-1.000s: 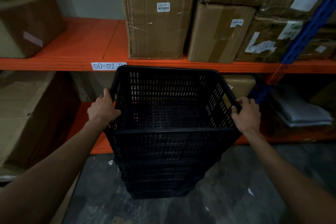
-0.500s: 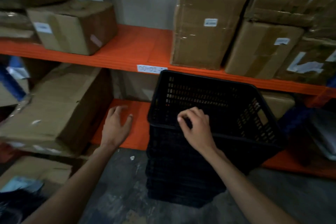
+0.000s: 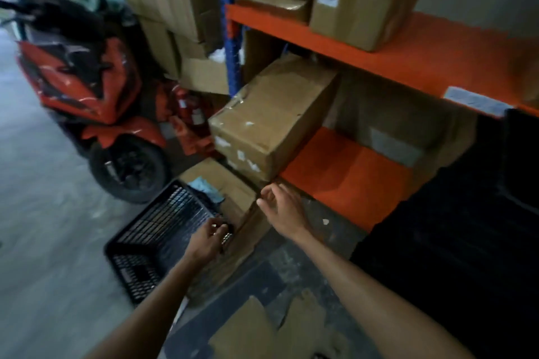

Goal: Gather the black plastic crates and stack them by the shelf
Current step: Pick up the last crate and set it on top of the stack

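Note:
A single black plastic crate [image 3: 157,230] lies on the floor at lower left, its slotted wall facing up. My left hand [image 3: 208,237] has its fingers curled over the crate's right rim corner. My right hand [image 3: 281,208] hovers open a little to the right, above a cardboard box on the floor, holding nothing. The stack of black crates [image 3: 455,242] stands at the right edge in front of the orange shelf [image 3: 350,172], dark and blurred.
A red scooter [image 3: 87,81] is parked just behind the loose crate. A tilted carton [image 3: 271,116] overhangs the lower shelf, another box [image 3: 233,186] sits on the floor beside the crate, and torn cardboard [image 3: 262,329] lies underfoot. Fire extinguishers [image 3: 189,108] stand by the blue upright.
Both hands have left the stacked crates and my view has swung left. My left hand now reaches the loose crate on the floor; the stack has slid to the right edge.

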A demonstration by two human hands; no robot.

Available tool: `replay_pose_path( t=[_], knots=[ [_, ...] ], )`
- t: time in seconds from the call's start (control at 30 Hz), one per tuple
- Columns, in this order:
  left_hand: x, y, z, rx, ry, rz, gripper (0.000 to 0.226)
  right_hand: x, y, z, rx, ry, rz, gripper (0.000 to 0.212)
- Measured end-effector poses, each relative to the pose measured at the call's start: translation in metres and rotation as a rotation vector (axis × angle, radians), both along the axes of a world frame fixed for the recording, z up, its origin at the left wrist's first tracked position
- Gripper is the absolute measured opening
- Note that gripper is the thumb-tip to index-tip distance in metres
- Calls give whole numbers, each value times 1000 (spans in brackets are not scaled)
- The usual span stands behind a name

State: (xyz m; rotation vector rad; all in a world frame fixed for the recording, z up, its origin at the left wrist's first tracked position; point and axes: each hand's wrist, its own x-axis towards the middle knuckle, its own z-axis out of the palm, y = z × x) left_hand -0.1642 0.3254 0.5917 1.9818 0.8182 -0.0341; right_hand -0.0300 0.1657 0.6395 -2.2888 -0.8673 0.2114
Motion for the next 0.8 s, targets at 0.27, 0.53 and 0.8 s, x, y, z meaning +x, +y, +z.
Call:
replay_pose_path(
  t=[0.27,0.53,0.8],
  knots=[
    [-88,102,-91,-143,228,251,36,-26,151,-102,-189,271,167,36],
    [-118,194,-223,-301,391,559,31,20,267,-255,-430,547,217,31],
    [-128,272,-399,-321,482,591,44,66,334,-416,-625,589,177,101]
  ],
)
